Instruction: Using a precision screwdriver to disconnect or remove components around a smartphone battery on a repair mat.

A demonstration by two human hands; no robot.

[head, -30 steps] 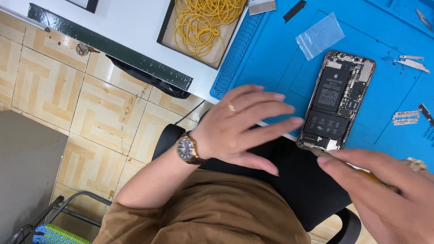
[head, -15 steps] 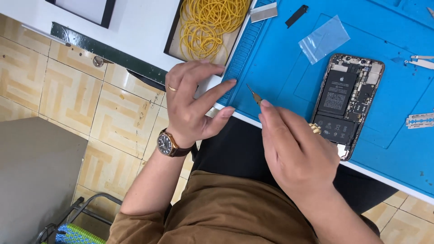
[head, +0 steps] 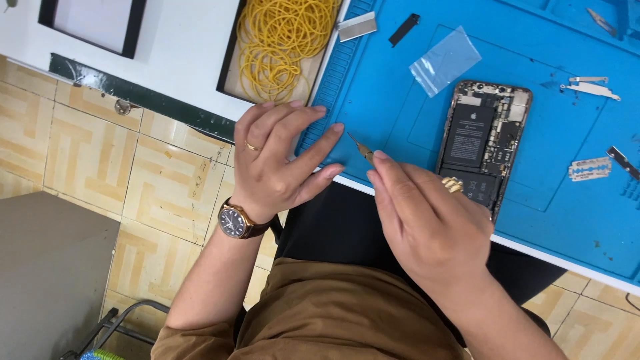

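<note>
At frame centre, the right hand (head: 430,220) pinches a slim pointed tool, apparently tweezers (head: 361,148), between thumb and forefinger; only the tip section shows beyond the fingertips. Its long axis runs diagonally, with the point directed toward the upper left of the frame, over the near edge of the blue work mat (head: 400,87). The left hand (head: 277,167) holds nothing: its fingers are spread and extended, fingertips resting at the mat's left border, forefinger tip just beside the tool point. A ring sits on one finger and a brown-strapped wristwatch (head: 235,221) on the wrist.

Right of centre, an opened smartphone (head: 483,137) lies on the mat with back removed, battery and boards exposed, long axis near vertical in the frame, its lower end partly hidden by the right hand. A clear plastic bag (head: 445,60) lies above and left of it. A black tray of yellow rubber bands (head: 283,40) occupies the upper centre. A razor blade (head: 590,169) lies at the right.
</note>
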